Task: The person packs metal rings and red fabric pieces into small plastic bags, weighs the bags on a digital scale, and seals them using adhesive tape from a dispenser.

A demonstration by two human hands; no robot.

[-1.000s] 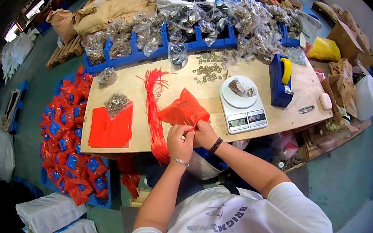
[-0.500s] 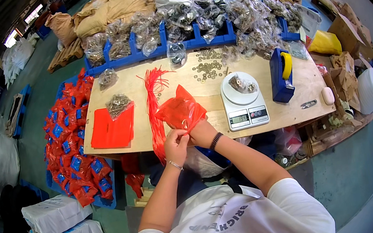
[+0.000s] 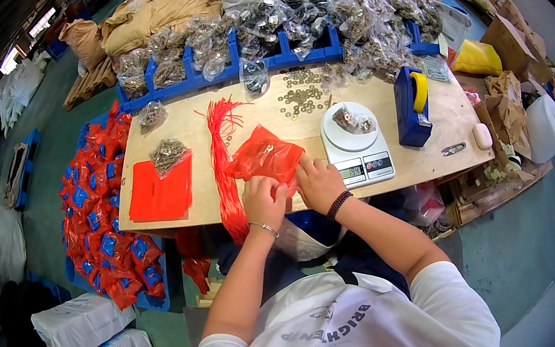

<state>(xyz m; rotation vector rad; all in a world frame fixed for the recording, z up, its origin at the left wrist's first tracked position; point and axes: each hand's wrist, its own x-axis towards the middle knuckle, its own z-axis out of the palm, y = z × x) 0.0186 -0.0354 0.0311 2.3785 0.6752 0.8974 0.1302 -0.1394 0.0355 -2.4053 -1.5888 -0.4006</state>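
Observation:
A red plastic bag [image 3: 264, 152] lies at the front edge of the wooden table, its near corner between my hands. My left hand [image 3: 265, 200] is closed on the bag's near edge, fingers curled over it. My right hand [image 3: 319, 183] pinches the bag's right corner. What is inside the bag is hard to make out. Just left of it hangs a bundle of red ties [image 3: 226, 174]. Farther left, flat red bags [image 3: 159, 195] lie stacked under a clear bag of screws [image 3: 168, 155]. On the right stands a white digital scale [image 3: 358, 154] carrying a small clear bag of parts [image 3: 353, 119].
Blue bins [image 3: 206, 80] heaped with clear parts bags line the table's back. Loose washers [image 3: 301, 100] lie before them. At right are a blue tape dispenser [image 3: 411, 110] and a cutter [image 3: 454, 148]. Filled red bags [image 3: 101, 214] fill a crate at left, near white bales [image 3: 88, 320].
My right hand has come from under the bag to its right corner. My left hand has moved slightly right and up, now curled over the bag's near edge.

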